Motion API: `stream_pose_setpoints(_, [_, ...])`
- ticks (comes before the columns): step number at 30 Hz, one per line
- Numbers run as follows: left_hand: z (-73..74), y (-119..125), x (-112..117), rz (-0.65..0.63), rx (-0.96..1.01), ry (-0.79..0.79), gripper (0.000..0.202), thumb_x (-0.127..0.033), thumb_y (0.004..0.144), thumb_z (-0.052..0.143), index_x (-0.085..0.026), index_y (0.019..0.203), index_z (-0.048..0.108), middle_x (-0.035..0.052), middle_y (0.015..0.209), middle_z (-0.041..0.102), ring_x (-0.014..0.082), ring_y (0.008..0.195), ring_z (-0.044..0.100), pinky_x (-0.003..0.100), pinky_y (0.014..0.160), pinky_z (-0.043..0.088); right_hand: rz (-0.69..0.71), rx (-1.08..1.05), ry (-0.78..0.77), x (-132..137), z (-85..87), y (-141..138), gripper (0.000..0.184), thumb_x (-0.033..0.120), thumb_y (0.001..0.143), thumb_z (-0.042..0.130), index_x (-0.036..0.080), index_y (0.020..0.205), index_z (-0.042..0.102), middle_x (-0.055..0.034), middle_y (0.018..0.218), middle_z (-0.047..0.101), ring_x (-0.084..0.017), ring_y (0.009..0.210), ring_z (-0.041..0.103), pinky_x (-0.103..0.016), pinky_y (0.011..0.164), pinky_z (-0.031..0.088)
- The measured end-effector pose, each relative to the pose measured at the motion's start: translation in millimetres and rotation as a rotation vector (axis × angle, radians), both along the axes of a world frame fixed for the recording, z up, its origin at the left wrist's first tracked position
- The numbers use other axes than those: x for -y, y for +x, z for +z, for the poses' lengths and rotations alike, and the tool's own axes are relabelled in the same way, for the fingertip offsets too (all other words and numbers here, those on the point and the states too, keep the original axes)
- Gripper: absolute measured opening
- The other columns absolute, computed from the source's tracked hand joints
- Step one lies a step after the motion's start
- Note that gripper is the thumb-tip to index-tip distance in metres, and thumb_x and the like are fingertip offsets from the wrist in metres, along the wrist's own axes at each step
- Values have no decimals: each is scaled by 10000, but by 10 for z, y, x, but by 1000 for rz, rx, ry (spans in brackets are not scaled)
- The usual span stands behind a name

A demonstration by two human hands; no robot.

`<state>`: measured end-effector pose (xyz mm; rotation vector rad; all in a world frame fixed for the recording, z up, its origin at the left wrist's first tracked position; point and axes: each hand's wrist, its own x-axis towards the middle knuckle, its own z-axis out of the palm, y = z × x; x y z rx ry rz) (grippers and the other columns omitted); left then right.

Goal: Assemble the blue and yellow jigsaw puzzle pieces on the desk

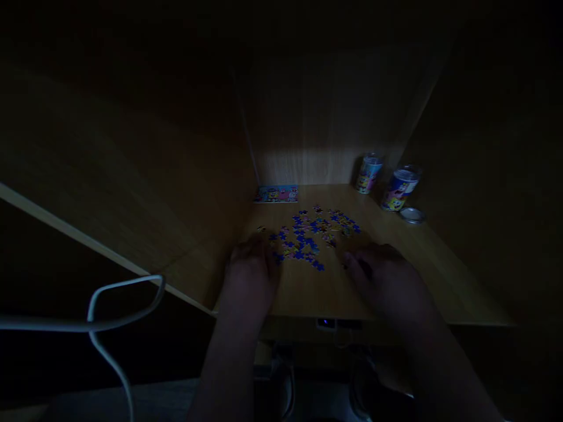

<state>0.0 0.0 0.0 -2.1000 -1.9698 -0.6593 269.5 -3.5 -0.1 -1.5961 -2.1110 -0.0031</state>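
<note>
Loose puzzle pieces (310,234) scattered mid-frame on the worktop (440,275). Seemingly sorting them: left hand (250,272) and right hand (380,275) resting at the pile's lower edge; fingers too dark to tell. Next, likely picking out one piece. Two tins (368,173) upper right.

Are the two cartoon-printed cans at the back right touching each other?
Apart. The head view shows bare wood between the left can and the right can.
</note>
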Motion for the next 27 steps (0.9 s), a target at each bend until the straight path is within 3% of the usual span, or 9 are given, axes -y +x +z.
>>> stream_pose_setpoints(3, [-23,-19,1,-33,7,-9,328,-107,974,501,-143,1211,726,148,1260,760,318,1126,708,508,1057,580,-7,-4,-12,-1,-7,3,415,440,1097,484,227,813,699,-94,847,746,-270,828,692,-400,744,495])
stream_pose_setpoints(6, [-31,-41,7,-58,47,-19,567,10,861,525,-137,1395,648,150,1410,702,316,1250,670,499,1114,558,-2,-10,-29,-1,-9,6,404,444,1096,489,227,835,707,-94,854,746,-279,859,695,-407,769,502])
stream_pose_setpoints(11, [194,-41,162,-11,119,20,562,41,783,514,-154,1278,697,139,1289,735,334,1159,678,540,1047,592,-2,-10,-24,6,10,1,388,428,1093,501,224,833,705,-95,874,750,-273,844,692,-405,768,500])
stream_pose_setpoints(13, [394,25,326,-183,138,-12,552,47,754,504,-226,1177,730,79,1191,765,309,1132,694,536,1031,594,-1,-14,-26,8,13,-2,387,426,1093,506,223,827,700,-92,860,744,-273,840,691,-406,770,498])
stream_pose_setpoints(16, [656,232,625,-543,191,-157,452,3,861,498,-294,1088,752,28,1102,782,254,1043,717,442,918,623,0,-26,-32,5,1,0,386,432,1096,504,226,829,693,-86,853,740,-274,846,689,-402,763,494])
stream_pose_setpoints(18, [712,405,785,-728,201,-287,330,-41,915,565,-270,1058,755,31,1017,787,238,988,719,390,856,617,2,-31,-30,-1,-13,4,395,445,1098,500,228,824,684,-85,853,741,-271,841,685,-395,749,487])
stream_pose_setpoints(21, [632,611,897,-971,109,-276,50,-217,960,710,-197,999,736,33,941,780,224,849,705,374,774,603,6,-23,-16,-4,-23,8,411,460,1099,496,230,808,672,-86,831,734,-265,824,678,-383,733,476])
stream_pose_setpoints(23, [573,672,907,-907,83,-324,76,-214,935,734,-181,1003,728,41,1000,780,236,892,712,381,807,614,11,-20,-8,0,-19,7,420,457,1102,491,228,796,667,-87,818,730,-262,821,677,-378,730,472])
stream_pose_setpoints(27, [586,613,877,-622,86,-403,305,-99,912,621,-193,1182,726,71,1258,755,275,1114,713,455,973,635,12,-23,-11,3,-11,2,414,442,1103,489,227,806,682,-92,838,741,-262,832,686,-382,748,481])
